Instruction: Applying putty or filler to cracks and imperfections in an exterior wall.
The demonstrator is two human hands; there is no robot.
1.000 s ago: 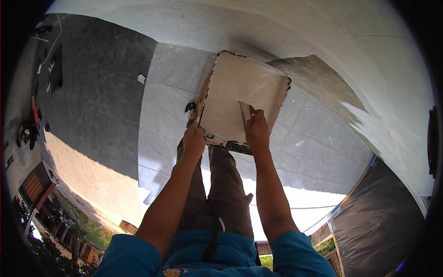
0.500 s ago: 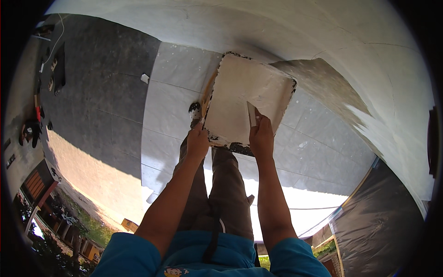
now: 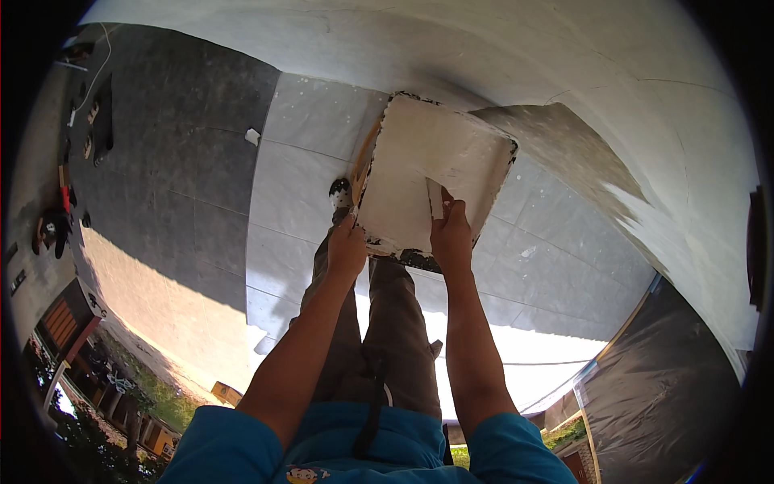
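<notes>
In front of me is a shallow, dark-edged square tray, coated with off-white plaster. My left hand grips the tray at its near left corner, fingers closed round the rim. My right hand is closed on a putty knife, whose flat blade lies against or just over the plaster in the near half of the tray; whether it touches I cannot tell. The knife's handle is mostly hidden by my fingers. Dark flecks and dried plaster mark the tray's edges.
A pale wall curves along the far and right side. Grey floor tiles lie under me, with a white scrap to the left. Black sheeting hangs at the lower right. A person is at the far left.
My right hand has shifted slightly left and toward me with the putty knife. My left hand and the tray stay almost where they were.
</notes>
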